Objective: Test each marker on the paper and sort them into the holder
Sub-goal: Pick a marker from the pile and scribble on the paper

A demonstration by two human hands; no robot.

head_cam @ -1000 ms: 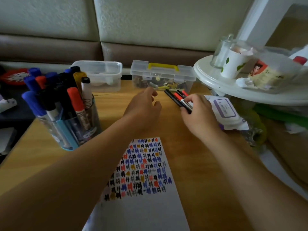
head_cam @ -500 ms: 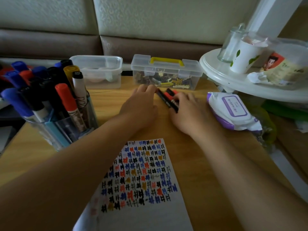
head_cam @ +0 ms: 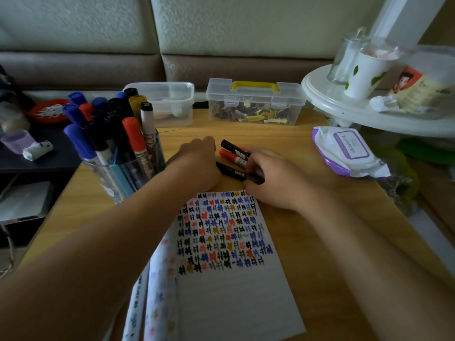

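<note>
Three markers lie together on the wooden table: a black one [head_cam: 232, 147] farthest back, a red-capped one [head_cam: 230, 155] in the middle, and a black one [head_cam: 236, 172] nearest me. My right hand [head_cam: 273, 177] curls over their right ends and grips them. To their left my left hand [head_cam: 197, 163] rests on the table with its fingertips hidden near the marker caps. The paper [head_cam: 229, 262] with rows of coloured test marks lies in front of me. A clear holder [head_cam: 128, 175] packed with several markers stands at the left.
Behind the hands stand a clear lidded tub [head_cam: 170, 104] and a clear case with a yellow handle [head_cam: 256, 102]. At the right lie a purple wet-wipe pack [head_cam: 347, 151] and a white round stand [head_cam: 369, 114] with cups. The table's left edge drops to a dark side table [head_cam: 37, 153].
My right hand has pulled the three markers across the table toward me and the paper. My left hand has drawn back with them, staying at their left ends.
</note>
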